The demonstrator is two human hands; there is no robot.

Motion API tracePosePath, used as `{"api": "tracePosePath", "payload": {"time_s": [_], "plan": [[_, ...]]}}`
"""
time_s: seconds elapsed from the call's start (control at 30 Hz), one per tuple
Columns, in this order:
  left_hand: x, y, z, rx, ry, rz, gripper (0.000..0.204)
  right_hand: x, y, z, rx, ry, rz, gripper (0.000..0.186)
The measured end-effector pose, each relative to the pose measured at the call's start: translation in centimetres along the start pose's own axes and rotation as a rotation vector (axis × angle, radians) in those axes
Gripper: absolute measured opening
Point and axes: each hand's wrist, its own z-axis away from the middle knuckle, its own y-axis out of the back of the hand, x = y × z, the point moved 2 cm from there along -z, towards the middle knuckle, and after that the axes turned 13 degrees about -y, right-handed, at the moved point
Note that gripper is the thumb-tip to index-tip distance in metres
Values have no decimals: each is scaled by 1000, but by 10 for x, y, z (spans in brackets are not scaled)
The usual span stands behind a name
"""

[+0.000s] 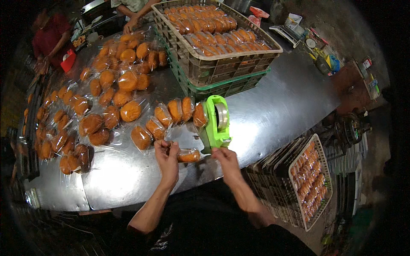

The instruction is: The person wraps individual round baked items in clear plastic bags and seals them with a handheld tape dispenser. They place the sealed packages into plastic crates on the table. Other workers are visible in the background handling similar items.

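In front of me on the metal table, a plastic-wrapped brown bun [188, 155] lies between my hands. My left hand [167, 158] is closed on the left end of its wrapper. At the bun's right, beside the front of a green tape dispenser [218, 123], my right hand [227, 160] is pinched closed. Something thin and pale shows by its fingertips; whether it is tape or wrapper film I cannot tell. A roll of tape [222, 116] sits in the dispenser. Just beyond the bun stands a curved row of wrapped buns [162, 115], reaching the dispenser's left side.
Many bagged buns [129, 81] cover the left of the table [273, 123]. Stacked crates [222, 72] of wrapped buns stand at the back. More crates [326, 187] lean at the lower right. Two other people are beyond the table, one with a hand [130, 24] near the buns.
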Motion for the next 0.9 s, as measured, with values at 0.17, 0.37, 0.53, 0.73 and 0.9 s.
{"api": "tracePosePath", "payload": {"time_s": [0.17, 0.37, 0.53, 0.73, 0.9], "plan": [[34, -9, 6, 103, -43, 104, 23, -22, -77, 27, -54, 763, 316, 16], [85, 29, 9, -40, -292, -71, 20, -54, -100, 32, -630, -136, 183, 41], [96, 73, 4, 121, 137, 343, 56, -37, -141, 40, -569, 114, -281, 17], [50, 131, -49, 67, 7, -126, 44, 10, -31, 78, -1007, 308, 318, 45], [48, 134, -79, -78, 119, -446, 47, 123, 150, 171, -599, -140, 974, 93]]}}
